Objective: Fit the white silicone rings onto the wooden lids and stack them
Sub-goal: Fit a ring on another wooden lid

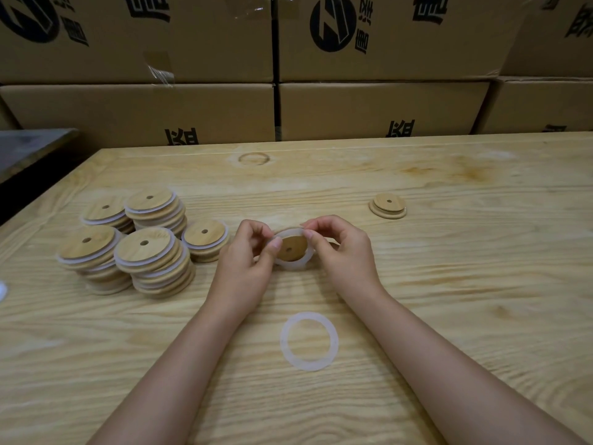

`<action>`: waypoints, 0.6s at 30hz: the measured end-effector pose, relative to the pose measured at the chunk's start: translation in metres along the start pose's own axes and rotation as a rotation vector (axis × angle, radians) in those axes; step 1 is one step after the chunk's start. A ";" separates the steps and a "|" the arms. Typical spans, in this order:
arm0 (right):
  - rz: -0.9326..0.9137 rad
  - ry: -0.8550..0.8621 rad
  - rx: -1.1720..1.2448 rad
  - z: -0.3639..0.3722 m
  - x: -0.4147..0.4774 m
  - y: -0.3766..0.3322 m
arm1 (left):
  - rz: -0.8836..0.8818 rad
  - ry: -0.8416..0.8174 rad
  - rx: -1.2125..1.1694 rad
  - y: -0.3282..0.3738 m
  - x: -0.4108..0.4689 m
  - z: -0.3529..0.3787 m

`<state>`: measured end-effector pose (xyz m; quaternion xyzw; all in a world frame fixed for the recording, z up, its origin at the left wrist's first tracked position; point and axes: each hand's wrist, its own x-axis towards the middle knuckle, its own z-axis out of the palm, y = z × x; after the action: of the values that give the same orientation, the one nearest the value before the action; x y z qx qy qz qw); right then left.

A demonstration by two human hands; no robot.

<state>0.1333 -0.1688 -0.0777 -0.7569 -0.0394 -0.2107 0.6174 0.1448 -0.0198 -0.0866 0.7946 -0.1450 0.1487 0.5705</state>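
Over the table's middle, both my hands hold one wooden lid [292, 248] with a white silicone ring [293, 264] around its raised part. My left hand [247, 268] pinches the ring and lid at the left edge. My right hand [340, 252] pinches the ring at its upper right edge. A loose white ring [309, 341] lies flat on the table just in front of my hands. Several stacks of ringed lids [150, 248] stand to the left. A single bare lid [387, 206] lies at the far right.
The wooden table [449, 300] has a dark edge on the far left. Cardboard boxes [369, 110] are stacked along its back. A bit of white material [2, 290] shows at the left frame edge.
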 end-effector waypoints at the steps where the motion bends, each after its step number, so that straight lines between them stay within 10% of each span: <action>1: -0.001 0.004 -0.003 0.000 0.000 0.000 | -0.020 -0.006 -0.022 0.000 0.000 0.000; 18: -0.003 0.018 -0.013 0.004 -0.002 0.000 | -0.102 0.014 -0.150 0.004 0.000 -0.002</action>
<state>0.1330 -0.1644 -0.0792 -0.7589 -0.0335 -0.2188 0.6125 0.1430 -0.0194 -0.0830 0.7549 -0.1112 0.1139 0.6362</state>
